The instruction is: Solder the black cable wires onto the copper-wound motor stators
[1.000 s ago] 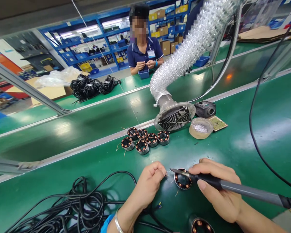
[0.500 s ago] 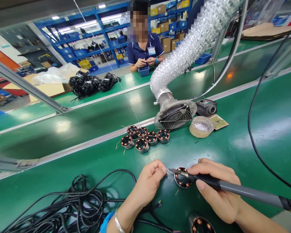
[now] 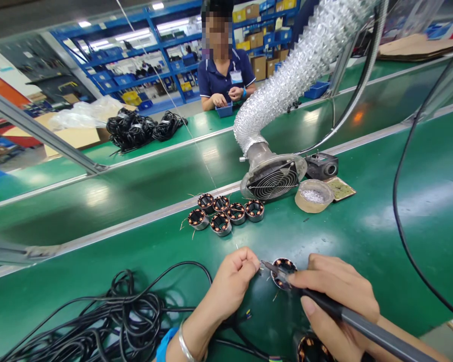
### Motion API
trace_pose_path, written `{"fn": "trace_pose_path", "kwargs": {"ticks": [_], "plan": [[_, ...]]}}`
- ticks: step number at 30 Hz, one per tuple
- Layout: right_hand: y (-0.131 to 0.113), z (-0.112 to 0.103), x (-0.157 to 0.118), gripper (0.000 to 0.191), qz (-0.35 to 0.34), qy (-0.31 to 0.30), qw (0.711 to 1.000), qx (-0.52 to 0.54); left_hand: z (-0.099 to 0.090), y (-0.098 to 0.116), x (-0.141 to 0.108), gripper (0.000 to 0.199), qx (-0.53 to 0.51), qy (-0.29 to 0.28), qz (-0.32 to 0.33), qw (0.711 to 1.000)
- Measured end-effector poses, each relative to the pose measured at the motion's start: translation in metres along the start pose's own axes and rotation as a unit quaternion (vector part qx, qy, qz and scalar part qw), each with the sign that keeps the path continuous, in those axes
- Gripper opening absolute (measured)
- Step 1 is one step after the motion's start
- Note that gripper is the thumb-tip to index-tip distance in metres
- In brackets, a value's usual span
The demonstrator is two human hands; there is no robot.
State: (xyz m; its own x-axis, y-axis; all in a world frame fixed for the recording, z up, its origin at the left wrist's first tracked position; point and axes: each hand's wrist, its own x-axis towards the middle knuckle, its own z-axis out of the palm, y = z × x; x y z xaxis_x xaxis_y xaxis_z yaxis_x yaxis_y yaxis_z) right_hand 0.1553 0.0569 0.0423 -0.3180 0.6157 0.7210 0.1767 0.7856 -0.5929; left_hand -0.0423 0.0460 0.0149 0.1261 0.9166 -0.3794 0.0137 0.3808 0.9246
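My left hand is closed in a pinch, with the end of a thin wire showing at its fingertips. My right hand grips a soldering iron, whose tip is right beside that wire end; whether they touch I cannot tell. Under the iron lies a ring-shaped motor stator with copper windings, partly covered by the iron and my fingers. Another stator is at the lower edge, partly hidden by my right hand. Cable ends with coloured cores lie beside my left wrist.
Several stators stand grouped at the back. A fume hood on a foil duct, a tub of bright bits and an iron holder stand right of them. Black cables lie coiled at left. A person sits opposite.
My right hand has shifted slightly down and the iron's handle has dropped, while its tip stays near my left fingertips. My left hand holds its place. The person opposite has lowered a hand to a blue bin.
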Motion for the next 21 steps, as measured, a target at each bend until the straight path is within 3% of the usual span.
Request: {"fn": "trace_pose_path", "kwargs": {"ticks": [6, 21], "plan": [[-0.0006, -0.0042, 0.0003, 0.024, 0.036, 0.015, 0.999, -0.002, -0.0001, 0.0000, 0.0005, 0.020, 0.003, -0.003, -0.001, 1.000], [0.0013, -0.0077, 0.0000, 0.031, 0.036, 0.029, 0.999, 0.002, 0.0003, -0.0001, 0.0008, 0.019, -0.001, -0.002, -0.015, 1.000]]}}
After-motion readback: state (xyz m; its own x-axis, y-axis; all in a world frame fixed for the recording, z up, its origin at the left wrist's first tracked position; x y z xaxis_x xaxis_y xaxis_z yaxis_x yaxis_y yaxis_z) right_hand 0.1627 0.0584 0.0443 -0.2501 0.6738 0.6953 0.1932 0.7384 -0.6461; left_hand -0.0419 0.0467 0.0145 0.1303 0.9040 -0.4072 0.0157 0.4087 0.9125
